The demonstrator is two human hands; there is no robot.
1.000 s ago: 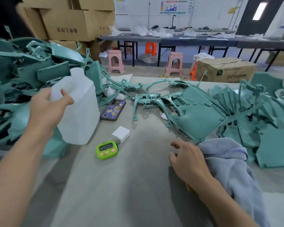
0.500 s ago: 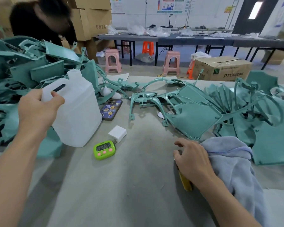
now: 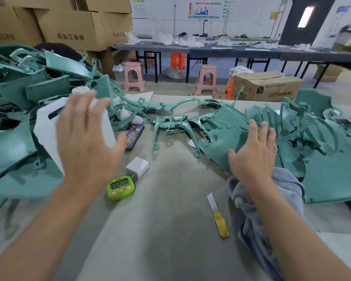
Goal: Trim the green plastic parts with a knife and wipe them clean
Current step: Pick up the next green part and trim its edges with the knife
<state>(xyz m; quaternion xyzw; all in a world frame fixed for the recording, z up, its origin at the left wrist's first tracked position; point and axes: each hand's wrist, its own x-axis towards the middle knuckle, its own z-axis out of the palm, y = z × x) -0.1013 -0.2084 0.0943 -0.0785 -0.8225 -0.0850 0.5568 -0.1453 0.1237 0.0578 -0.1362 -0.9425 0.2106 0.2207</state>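
**On the desk (image 3: 160, 240), both hands spread over the green parts (image 3: 227, 134)**

In front of me, my left hand (image 3: 85, 142) is raised with its fingers straight and spread, holding nothing. It covers part of the white jug (image 3: 47, 128), and I cannot tell whether it touches it. My right hand (image 3: 251, 157) is spread the same way, empty, over a flat panel at the near edge of the right heap.

The parts are matt teal plastic: flat panels with small holes and thin curved frames with tabs. They lie tangled in a tall heap on my left and a lower one on my right.

The knife (image 3: 218, 214), yellow handle towards me, lies free just beside the blue-grey cloth (image 3: 255, 224) under my right forearm. Between the heaps sit a phone (image 3: 133, 136), a white charger block (image 3: 138, 166) and a green timer (image 3: 121, 187). Grey desk surface shows between my forearms, down to the near edge.
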